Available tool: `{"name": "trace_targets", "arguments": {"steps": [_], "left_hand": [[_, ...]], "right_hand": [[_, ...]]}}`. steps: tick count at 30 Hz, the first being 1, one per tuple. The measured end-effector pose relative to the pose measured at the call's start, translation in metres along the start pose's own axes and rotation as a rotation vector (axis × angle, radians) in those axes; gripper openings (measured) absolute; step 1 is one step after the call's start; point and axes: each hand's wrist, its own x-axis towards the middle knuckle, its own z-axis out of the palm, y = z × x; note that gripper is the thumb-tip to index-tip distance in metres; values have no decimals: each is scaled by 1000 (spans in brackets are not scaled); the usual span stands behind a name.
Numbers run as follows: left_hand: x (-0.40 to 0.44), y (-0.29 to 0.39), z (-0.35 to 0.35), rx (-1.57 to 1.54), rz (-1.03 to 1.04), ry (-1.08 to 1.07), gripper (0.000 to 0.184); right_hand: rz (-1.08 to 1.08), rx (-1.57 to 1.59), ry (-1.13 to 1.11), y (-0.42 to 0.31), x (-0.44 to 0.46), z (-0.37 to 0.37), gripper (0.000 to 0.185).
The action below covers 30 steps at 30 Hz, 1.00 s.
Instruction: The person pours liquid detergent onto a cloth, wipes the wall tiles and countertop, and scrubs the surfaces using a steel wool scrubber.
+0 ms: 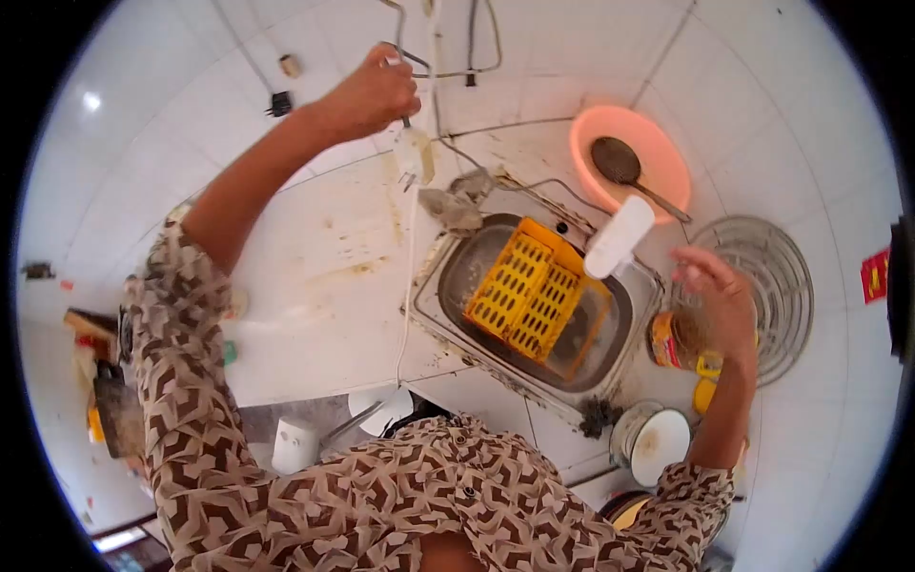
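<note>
My left hand (pixel 381 91) is closed around a power cord near the tiled wall. Just below it, a white plug (pixel 413 157) hangs with its prongs pointing down. To the right, my right hand (pixel 720 296) is a little blurred, its fingers apart and nothing visible in them. It is beside a white oblong fixture (pixel 620 236) over the sink's right side, not touching it. The metal sink (pixel 457 272) holds a yellow slotted plastic rack (pixel 529 291), tilted.
A pink basin (pixel 596 124) with a skimmer (pixel 620 164) stands at the back right. A wire rack (pixel 786 286) and a labelled jar (pixel 667 340) are near my right hand. A crumpled cloth (pixel 457 202) lies behind the sink. Another black plug (pixel 279 103) hangs on the wall.
</note>
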Motion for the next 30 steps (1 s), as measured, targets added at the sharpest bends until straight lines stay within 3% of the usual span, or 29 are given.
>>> {"name": "trace_targets", "arguments": {"steps": [8,12,16,19,22,25,27,30], "left_hand": [[-76,-28,51,450,-197,-204,10],[-97,-46,98,538,-308,-479,7],[-114,-50,121,688,-314,-496,15],[-126,-48,140,732,-397,-371,16],[-142,-45,172,667,-537,-348,17],[-153,-44,187,430,-633,-504,20],[-161,-38,190,343,-602,-429,21],[-181,-40,183,254,-547,-393,19]], "right_hand": [[-14,93,-377,-5,19,54,31],[-19,90,-453,5,33,79,37],[72,79,-500,11,36,109,37],[94,38,-558,20,49,137,37],[47,-41,-601,51,78,183,40],[25,-252,-657,71,122,242,49],[-114,-501,-649,100,158,287,59],[-102,-583,-548,125,201,349,72]]}}
